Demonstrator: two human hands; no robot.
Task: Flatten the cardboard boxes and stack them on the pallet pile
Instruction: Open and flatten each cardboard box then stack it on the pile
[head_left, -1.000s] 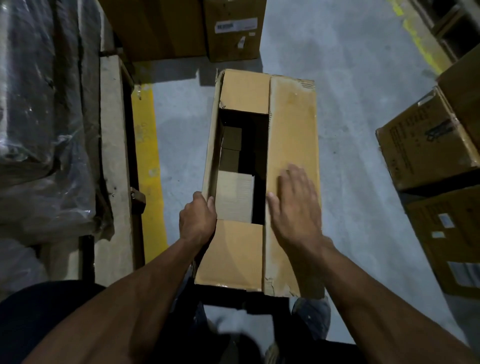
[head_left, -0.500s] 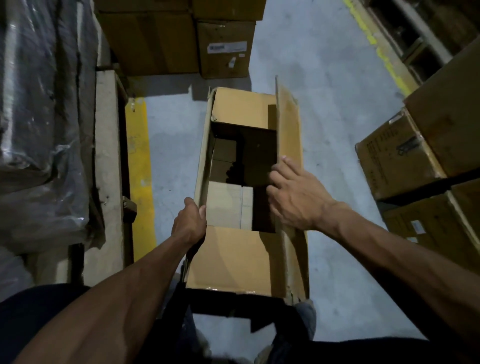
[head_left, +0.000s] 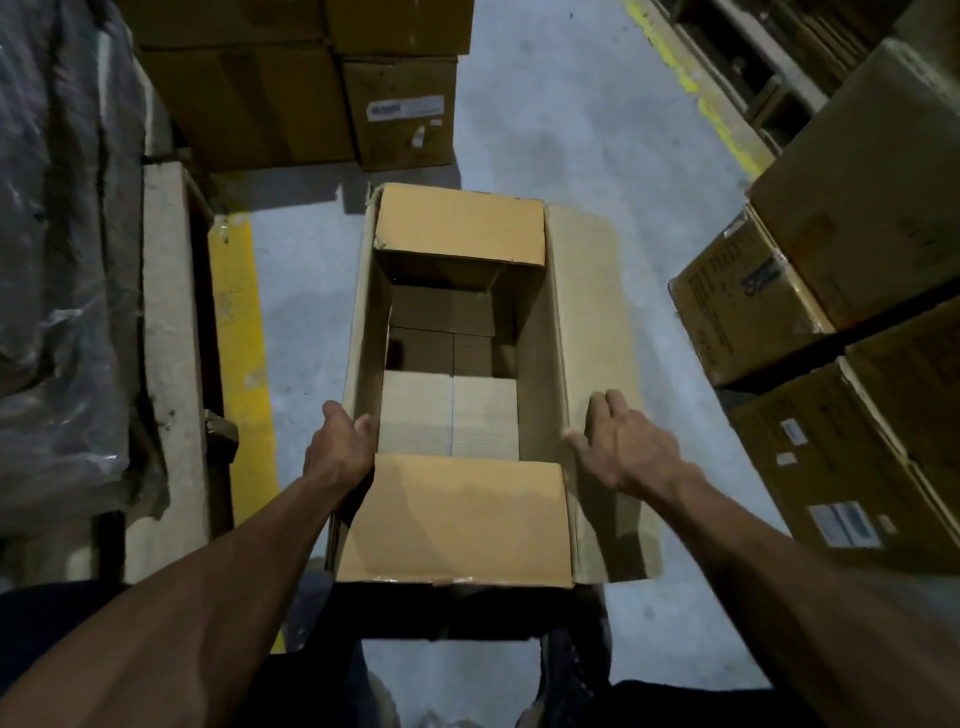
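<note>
A long brown cardboard box (head_left: 457, 514) stands open on the grey floor in front of me, its two short end flaps folded inward and its long right flap (head_left: 592, 322) spread outward. Inside it lie several smaller pale cartons (head_left: 449, 415). My left hand (head_left: 340, 449) grips the box's left wall near the close end, fingers curled over the edge. My right hand (head_left: 623, 447) rests flat with straight fingers on the spread right flap.
Sealed brown boxes (head_left: 400, 109) are stacked beyond the open box, and more boxes (head_left: 831, 291) are stacked at the right. A plastic-wrapped load (head_left: 57, 270) on a pale wooden pallet (head_left: 166, 338) fills the left. A yellow floor line (head_left: 241, 353) runs beside it.
My right hand has lifted the long right flap from lying over the box and pushed it outward, exposing the inside. The left hand has stayed on the left wall.
</note>
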